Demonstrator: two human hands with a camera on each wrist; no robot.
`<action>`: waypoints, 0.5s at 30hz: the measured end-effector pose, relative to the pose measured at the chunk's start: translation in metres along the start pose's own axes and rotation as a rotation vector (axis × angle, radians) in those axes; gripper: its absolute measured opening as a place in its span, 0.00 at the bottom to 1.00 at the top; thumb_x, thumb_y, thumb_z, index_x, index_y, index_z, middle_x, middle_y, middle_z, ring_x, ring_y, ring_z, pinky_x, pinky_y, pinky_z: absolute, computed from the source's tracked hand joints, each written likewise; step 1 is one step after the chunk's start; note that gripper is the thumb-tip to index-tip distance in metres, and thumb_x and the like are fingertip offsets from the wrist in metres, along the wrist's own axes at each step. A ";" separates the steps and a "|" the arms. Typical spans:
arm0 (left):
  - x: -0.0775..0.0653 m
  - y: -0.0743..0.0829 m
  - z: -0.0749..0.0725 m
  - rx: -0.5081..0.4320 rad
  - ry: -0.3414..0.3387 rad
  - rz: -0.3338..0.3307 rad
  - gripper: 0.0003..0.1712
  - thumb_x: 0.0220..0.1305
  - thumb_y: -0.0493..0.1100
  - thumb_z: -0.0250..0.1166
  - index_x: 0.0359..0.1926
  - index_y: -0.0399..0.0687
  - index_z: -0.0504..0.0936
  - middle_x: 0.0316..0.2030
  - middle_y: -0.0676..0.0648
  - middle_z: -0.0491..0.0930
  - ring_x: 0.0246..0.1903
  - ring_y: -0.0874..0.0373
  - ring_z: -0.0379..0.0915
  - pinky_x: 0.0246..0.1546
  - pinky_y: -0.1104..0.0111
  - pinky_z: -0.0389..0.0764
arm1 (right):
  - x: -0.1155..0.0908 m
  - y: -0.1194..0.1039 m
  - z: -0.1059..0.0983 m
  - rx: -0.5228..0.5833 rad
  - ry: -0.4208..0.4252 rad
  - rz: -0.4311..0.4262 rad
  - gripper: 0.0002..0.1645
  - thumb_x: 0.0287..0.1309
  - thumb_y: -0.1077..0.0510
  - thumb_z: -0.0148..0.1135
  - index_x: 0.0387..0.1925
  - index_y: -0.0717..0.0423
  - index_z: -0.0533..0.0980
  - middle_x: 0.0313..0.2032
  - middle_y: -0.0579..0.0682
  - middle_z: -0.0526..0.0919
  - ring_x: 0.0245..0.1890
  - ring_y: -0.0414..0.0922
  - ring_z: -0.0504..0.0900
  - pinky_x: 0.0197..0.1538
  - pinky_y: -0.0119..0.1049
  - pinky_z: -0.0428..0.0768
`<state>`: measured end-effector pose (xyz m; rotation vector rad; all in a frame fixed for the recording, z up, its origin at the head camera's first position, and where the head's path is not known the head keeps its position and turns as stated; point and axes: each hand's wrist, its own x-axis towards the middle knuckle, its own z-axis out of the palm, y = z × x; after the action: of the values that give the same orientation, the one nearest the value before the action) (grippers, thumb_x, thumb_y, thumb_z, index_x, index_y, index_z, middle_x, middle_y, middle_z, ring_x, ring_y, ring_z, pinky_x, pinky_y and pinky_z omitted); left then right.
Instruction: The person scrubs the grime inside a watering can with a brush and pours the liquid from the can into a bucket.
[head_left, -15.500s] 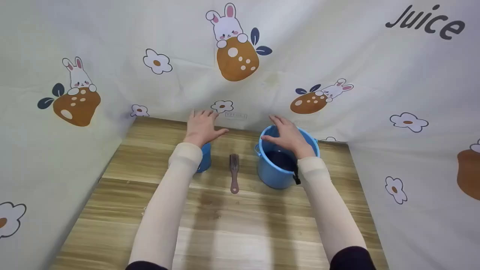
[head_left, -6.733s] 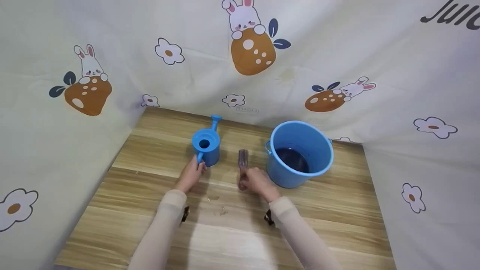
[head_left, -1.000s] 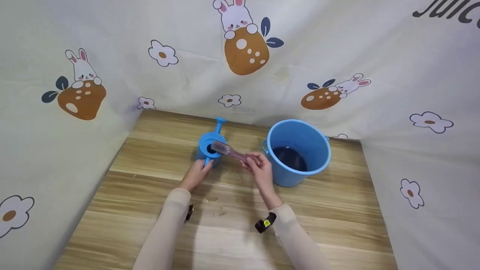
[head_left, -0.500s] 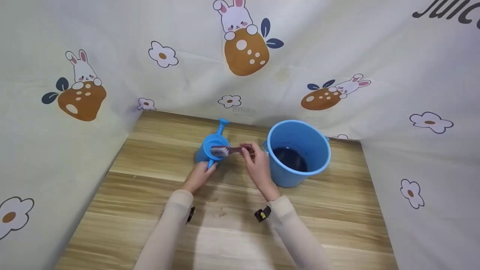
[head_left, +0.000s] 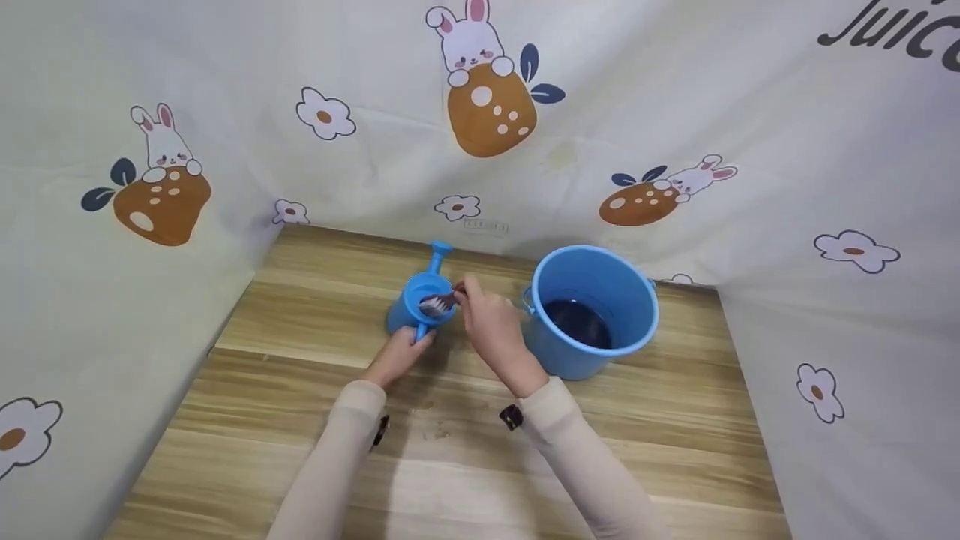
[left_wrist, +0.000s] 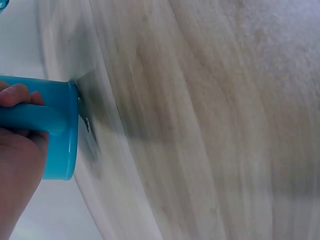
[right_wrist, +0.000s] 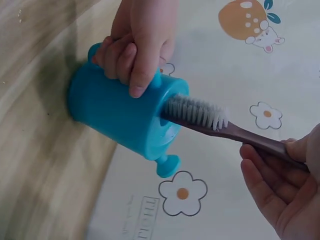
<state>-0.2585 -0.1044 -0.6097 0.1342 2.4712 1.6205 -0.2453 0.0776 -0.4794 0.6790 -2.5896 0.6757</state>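
Observation:
My left hand (head_left: 396, 357) grips the handle of a small blue watering can (head_left: 400, 318), its fingers curled round it in the left wrist view. The can's round top opening faces up toward the head camera, its spout pointing to the back wall. My right hand (head_left: 496, 331) pinches the handle of a brown brush (right_wrist: 255, 139) with pale bristles between thumb and fingers. In the right wrist view the tip of the brush head is inside the can's opening, while most of the bristles still show outside. Whether the can's base touches the table is unclear.
A larger blue bucket (head_left: 566, 365) with a dark bottom stands right of my right hand. Small wet-looking spots (head_left: 437, 433) lie on the wooden table (head_left: 292, 300). Printed cloth walls (head_left: 375, 172) close in the back and both sides.
Earlier the brush lay on the table and my hands were free. Over the last second my right hand has moved left, turning the brush and bringing its head into the can's opening.

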 end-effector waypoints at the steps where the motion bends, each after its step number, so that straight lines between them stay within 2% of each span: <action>1: 0.000 0.000 0.000 -0.004 0.006 -0.008 0.25 0.71 0.43 0.55 0.15 0.52 0.61 0.13 0.58 0.57 0.15 0.65 0.53 0.19 0.72 0.57 | 0.002 -0.002 0.000 -0.004 -0.012 0.000 0.09 0.74 0.55 0.50 0.46 0.55 0.72 0.28 0.53 0.85 0.23 0.49 0.83 0.26 0.40 0.80; 7: 0.002 -0.001 0.002 -0.016 0.048 -0.049 0.23 0.67 0.39 0.55 0.15 0.52 0.60 0.14 0.57 0.57 0.17 0.64 0.54 0.21 0.71 0.58 | 0.014 -0.010 -0.001 -0.022 -0.092 0.008 0.08 0.74 0.56 0.50 0.47 0.56 0.70 0.28 0.55 0.85 0.24 0.51 0.84 0.28 0.43 0.82; 11: 0.006 0.000 0.003 -0.022 0.060 -0.038 0.22 0.66 0.38 0.54 0.16 0.53 0.59 0.15 0.58 0.56 0.18 0.64 0.54 0.23 0.70 0.59 | 0.020 -0.012 -0.004 -0.011 -0.131 0.033 0.08 0.74 0.56 0.49 0.48 0.56 0.69 0.26 0.54 0.83 0.22 0.49 0.83 0.27 0.41 0.81; 15: 0.011 0.001 0.004 -0.014 0.089 -0.012 0.22 0.64 0.37 0.55 0.16 0.54 0.57 0.15 0.59 0.54 0.19 0.63 0.53 0.24 0.70 0.58 | 0.027 -0.014 -0.007 -0.058 -0.130 0.006 0.07 0.74 0.56 0.50 0.47 0.55 0.68 0.23 0.54 0.82 0.21 0.51 0.81 0.24 0.43 0.78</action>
<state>-0.2685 -0.0984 -0.6114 0.0464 2.5206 1.6731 -0.2582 0.0604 -0.4561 0.7188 -2.7199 0.5729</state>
